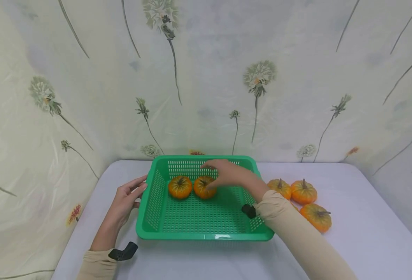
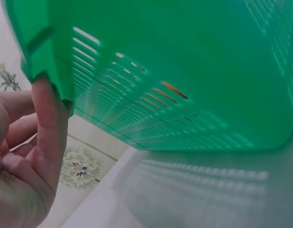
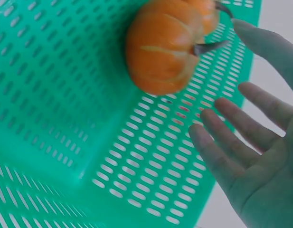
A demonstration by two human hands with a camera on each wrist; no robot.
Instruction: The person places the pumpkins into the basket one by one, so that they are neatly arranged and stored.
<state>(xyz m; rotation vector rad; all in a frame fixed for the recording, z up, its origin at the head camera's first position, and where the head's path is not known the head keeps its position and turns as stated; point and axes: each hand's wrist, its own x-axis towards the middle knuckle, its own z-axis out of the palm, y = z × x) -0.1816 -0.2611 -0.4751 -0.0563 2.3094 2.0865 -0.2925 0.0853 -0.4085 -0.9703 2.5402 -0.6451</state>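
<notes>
Backdrop (image 1: 206,77): pale hanging sheet, dandelion print, faint sheen, behind the table's far edge and along its sides.

Table (image 1: 360,225): smooth, white; far corners rounded. White surface runs from the loose pumpkins to the right edge; a narrower strip lies between basket and left edge.

Basket (image 1: 170,235): green plastic, rectangular, slotted walls, mesh floor, rounded corners. Stands left of centre, its far rim at the table's far edge. Inside, mesh floor shows from the two pumpkins to the near wall and to the right wall.

Sleeves (image 1: 297,229): two, beige, gathered at the cuff; the right one crosses above the basket's right rim.

Right hand (image 1: 228,173): over the basket, thumb and fingers spread, holding nothing; contact with the pumpkin beneath cannot be told.

Left hand (image 1: 123,200): outside the basket, fingertips touching its left rim; whether they pinch it cannot be told.

Pumpkins in basket: two, orange, ribbed, squat, side by side toward the far left corner; left pumpkin (image 1: 179,190) well apart from both hands, right pumpkin (image 1: 201,191) below the right hand's thumb.

Loose pumpkins (image 1: 304,192): four, same type, clustered beyond the basket's right rim, one mostly hidden by the right sleeve.

Wrist devices (image 1: 123,251): two, black, one per cuff.

Stems (image 3: 210,47): dark, curved.
</notes>
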